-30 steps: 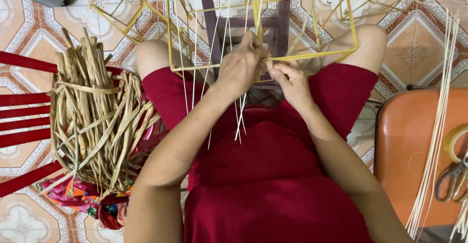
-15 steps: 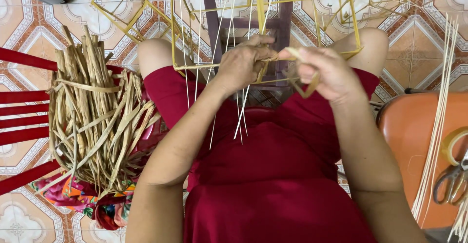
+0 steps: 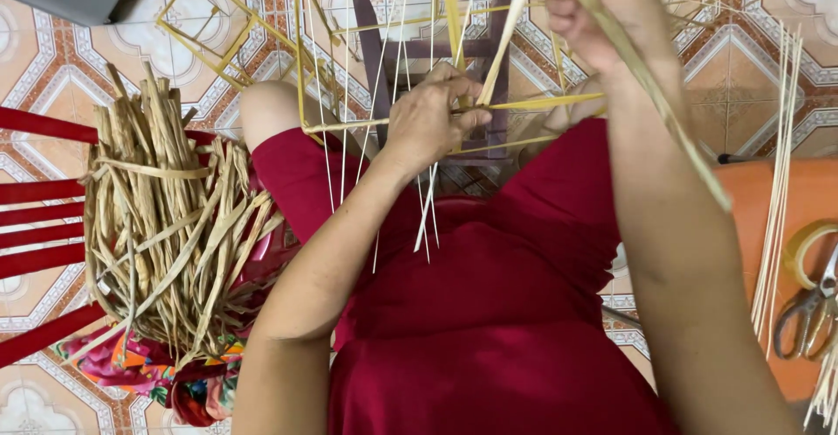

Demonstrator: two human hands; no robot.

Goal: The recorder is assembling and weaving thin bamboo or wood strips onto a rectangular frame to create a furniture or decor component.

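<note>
A yellow stick frame (image 3: pixel 349 123) rests on my knees over my red dress. My left hand (image 3: pixel 432 116) pinches the frame's front bar and the thin pale reeds (image 3: pixel 426 217) that hang down from it. My right hand (image 3: pixel 602 12) is raised near the top edge, closed around a flat dried fibre strand (image 3: pixel 672 121) that runs from the frame up through my fist and trails down along my forearm. A small dark purple stool (image 3: pixel 497 51) shows through the frame.
A bundle of dried fibre strips (image 3: pixel 166 226) lies on a red chair (image 3: pixel 35 243) at my left, over a floral cloth (image 3: pixel 131 369). An orange stool (image 3: pixel 768 260) at right carries scissors (image 3: pixel 807 308), a tape roll (image 3: pixel 807 247) and long thin reeds (image 3: pixel 777 182). Patterned floor tiles lie beneath.
My right hand has lifted from the frame, up and to the right, drawing the fibre strand out long. My left hand has stayed on the frame's bar.
</note>
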